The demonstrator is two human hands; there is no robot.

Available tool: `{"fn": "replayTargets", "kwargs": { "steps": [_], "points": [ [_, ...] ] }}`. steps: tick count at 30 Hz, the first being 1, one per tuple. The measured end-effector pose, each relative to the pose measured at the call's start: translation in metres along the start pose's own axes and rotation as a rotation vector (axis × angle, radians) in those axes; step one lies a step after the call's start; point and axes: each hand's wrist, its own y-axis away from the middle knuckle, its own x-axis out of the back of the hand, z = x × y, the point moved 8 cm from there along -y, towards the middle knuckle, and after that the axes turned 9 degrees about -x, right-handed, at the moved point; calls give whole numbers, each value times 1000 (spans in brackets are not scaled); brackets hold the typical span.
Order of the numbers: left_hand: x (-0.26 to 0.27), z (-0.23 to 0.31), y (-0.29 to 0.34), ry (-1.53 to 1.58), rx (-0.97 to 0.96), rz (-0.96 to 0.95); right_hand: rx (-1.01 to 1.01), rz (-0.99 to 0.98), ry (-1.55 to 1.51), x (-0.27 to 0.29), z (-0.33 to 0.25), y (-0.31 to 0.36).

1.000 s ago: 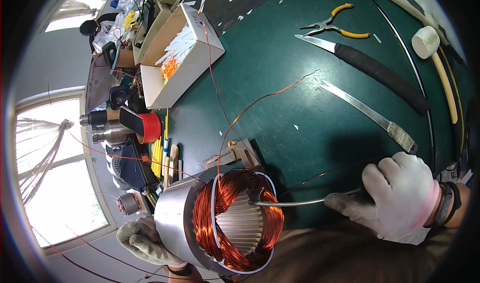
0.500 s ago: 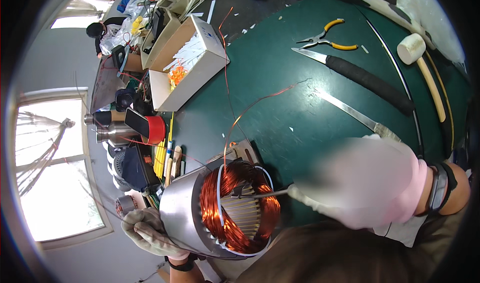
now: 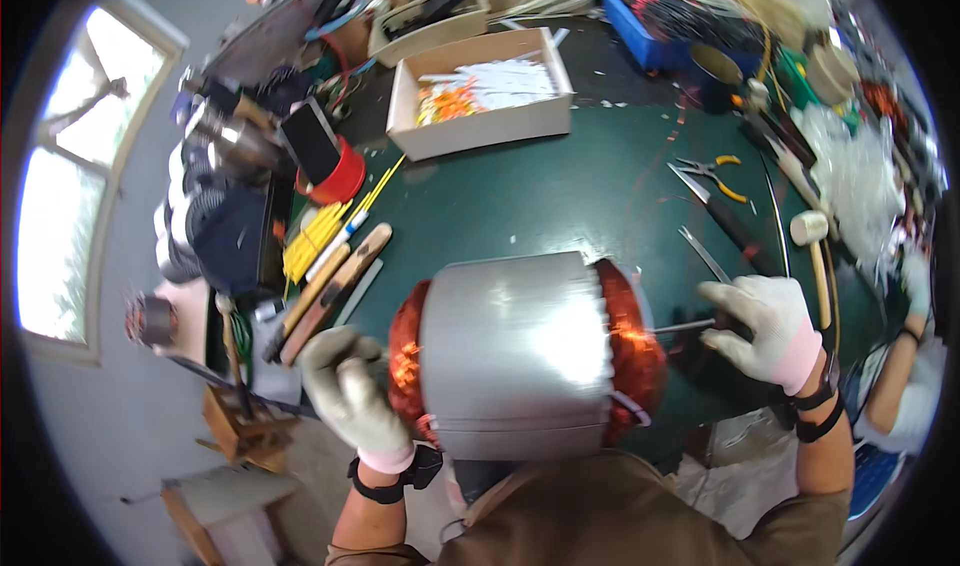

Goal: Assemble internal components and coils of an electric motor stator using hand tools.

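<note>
Lying crosswise before the person's torso, the stator [image 3: 515, 351] shows a copper winding [image 3: 632, 346] at each end; what bears it is hidden. Just off its left end is the left hand [image 3: 355, 396], gloved, blurred, its fingers partly bent — whether it touches the copper I cannot tell, nor whether it grips anything. At the other end the gloved right hand [image 3: 762, 328] is closed around a thin rod [image 3: 685, 327], which points at the winding. Beyond, on the green bench [image 3: 560, 206], wooden tools [image 3: 345, 286] lie left; a mallet [image 3: 810, 229], a knife [image 3: 740, 234] and pliers [image 3: 712, 169] lie right. Farther back are a red tub [image 3: 340, 174], a white box [image 3: 490, 138] of strips and a blue tray [image 3: 630, 41].
</note>
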Motion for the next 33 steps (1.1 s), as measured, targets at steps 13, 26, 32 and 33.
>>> {"fn": "replayTargets", "kwargs": {
  "steps": [13, 26, 32, 33],
  "points": [
    [-18, -60, 54, 219, -162, -505, -525, -49, -37, -7, 31, 23],
    [-19, -59, 52, 246, -127, -481, -836, 214, -699, -28, 30, 62],
    [0, -46, 40, 401, -229, -394, -956, 385, -1043, -1, 63, 97],
    [1, -45, 39, 406, -230, -390, -973, 413, -1098, 1, 66, 100]
  ]
}}
